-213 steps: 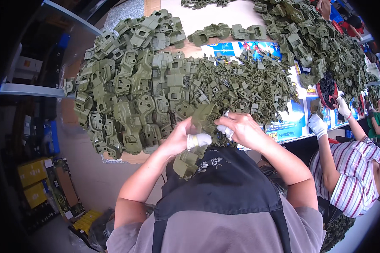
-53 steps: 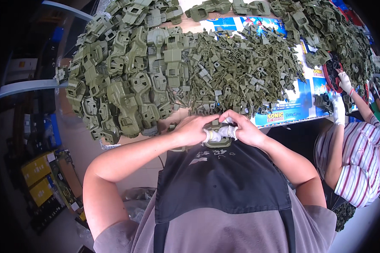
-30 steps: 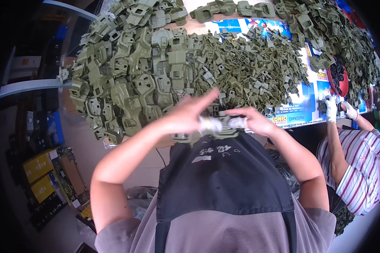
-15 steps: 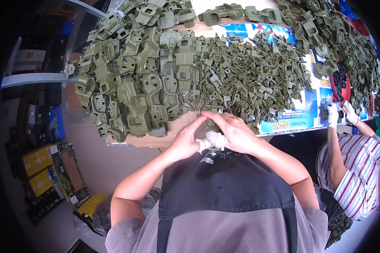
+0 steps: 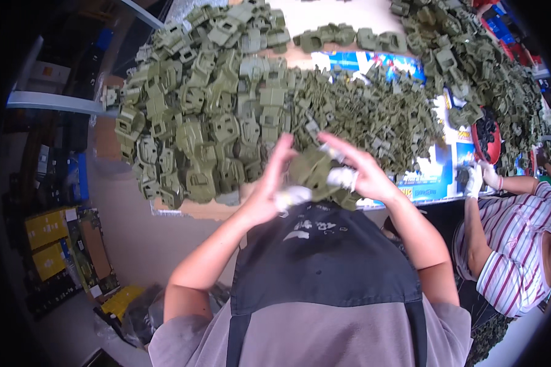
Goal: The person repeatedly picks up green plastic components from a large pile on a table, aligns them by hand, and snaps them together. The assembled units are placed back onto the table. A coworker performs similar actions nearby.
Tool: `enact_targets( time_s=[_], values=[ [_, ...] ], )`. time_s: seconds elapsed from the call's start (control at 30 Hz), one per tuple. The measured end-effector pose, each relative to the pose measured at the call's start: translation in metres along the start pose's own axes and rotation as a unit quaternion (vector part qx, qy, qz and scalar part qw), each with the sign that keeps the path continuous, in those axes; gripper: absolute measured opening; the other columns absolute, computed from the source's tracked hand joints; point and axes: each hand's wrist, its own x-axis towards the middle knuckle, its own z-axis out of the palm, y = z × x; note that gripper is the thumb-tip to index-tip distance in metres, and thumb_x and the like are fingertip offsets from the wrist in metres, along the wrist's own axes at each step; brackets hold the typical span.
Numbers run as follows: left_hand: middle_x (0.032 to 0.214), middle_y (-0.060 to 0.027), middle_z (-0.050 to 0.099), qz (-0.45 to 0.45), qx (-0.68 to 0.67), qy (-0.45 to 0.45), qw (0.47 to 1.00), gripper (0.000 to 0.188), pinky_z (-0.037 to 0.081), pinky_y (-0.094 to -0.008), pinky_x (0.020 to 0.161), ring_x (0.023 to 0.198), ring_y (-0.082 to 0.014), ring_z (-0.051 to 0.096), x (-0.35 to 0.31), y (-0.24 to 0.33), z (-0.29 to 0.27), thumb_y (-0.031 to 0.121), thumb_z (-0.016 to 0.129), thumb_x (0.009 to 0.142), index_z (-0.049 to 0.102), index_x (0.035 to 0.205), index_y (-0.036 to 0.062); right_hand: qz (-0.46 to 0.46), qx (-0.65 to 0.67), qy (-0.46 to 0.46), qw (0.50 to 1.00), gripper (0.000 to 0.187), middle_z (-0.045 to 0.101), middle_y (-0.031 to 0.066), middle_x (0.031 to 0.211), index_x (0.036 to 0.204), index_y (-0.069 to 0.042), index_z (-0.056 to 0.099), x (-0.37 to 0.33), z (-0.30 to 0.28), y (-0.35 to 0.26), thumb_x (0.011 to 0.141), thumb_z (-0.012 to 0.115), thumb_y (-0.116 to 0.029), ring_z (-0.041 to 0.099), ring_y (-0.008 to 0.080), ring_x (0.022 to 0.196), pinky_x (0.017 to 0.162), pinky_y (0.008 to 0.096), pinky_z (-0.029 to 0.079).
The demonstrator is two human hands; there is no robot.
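Between my hands, at the table's near edge, is an olive-green plastic vehicle body part [image 5: 312,170], blurred by motion. My left hand [image 5: 268,191] is on its left side, fingers stretched out and apart, with a white wrap on the thumb. On the other side, my right hand [image 5: 368,174] overlaps the part: its white-wrapped thumb lies over it and its fingers reach along the far edge. The smear hides exactly where the fingertips touch. Just beyond my hands lies a heap of small olive-green plastic pieces [image 5: 361,116].
Rows of larger olive-green vehicle bodies [image 5: 196,122] cover the table's left side. More green parts [image 5: 453,49] are piled at the right, near a red bowl [image 5: 493,137] of dark pieces. A co-worker in a striped shirt [image 5: 514,244] works there. Yellow boxes [image 5: 46,235] stand at lower left.
My hands were together with fingertips nearly touching; now they are spread apart. The green body part has come into view between them. The head view has shifted slightly.
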Motion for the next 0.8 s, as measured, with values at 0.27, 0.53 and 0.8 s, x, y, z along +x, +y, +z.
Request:
enact_targets(
  time_s=[0.27,0.53,0.8],
  values=[
    [0.146,-0.0162,0.025,0.029,-0.031,0.008,0.999,0.076,0.021,-0.0354,0.109,0.134,-0.0281,0.026,0.033,0.020,0.015,0.037,0.058,0.084,0.019,0.143,0.0106,-0.103,-0.145,0.113,0.977,0.081,0.025,0.0173,0.145,0.139,-0.006,0.029,-0.002,-0.011,-0.032,0.074,0.070,-0.030,0.020,0.0307,0.136,0.109,0.0429,0.019],
    [0.137,-0.0205,0.039,0.033,0.163,-0.066,0.984,0.077,0.034,-0.0388,0.102,0.121,-0.0347,0.044,0.003,0.026,0.009,0.030,0.066,0.078,0.026,0.142,0.0100,-0.112,-0.126,0.035,0.985,0.078,0.048,0.0150,0.125,0.138,-0.014,0.035,-0.036,-0.006,-0.022,0.070,0.072,-0.016,0.049,0.0330,0.113,0.096,0.0387,0.039],
    [0.134,-0.0149,0.040,0.018,0.081,0.037,0.996,0.103,0.042,-0.0339,0.096,0.116,-0.0234,0.049,0.021,0.032,0.005,0.003,0.083,0.057,0.021,0.139,0.0072,-0.017,0.036,0.148,0.988,0.073,0.045,0.0091,0.130,0.134,-0.007,0.039,-0.064,-0.038,-0.017,0.070,0.076,-0.010,0.045,0.0191,0.119,0.100,0.0326,0.036]
  ],
)
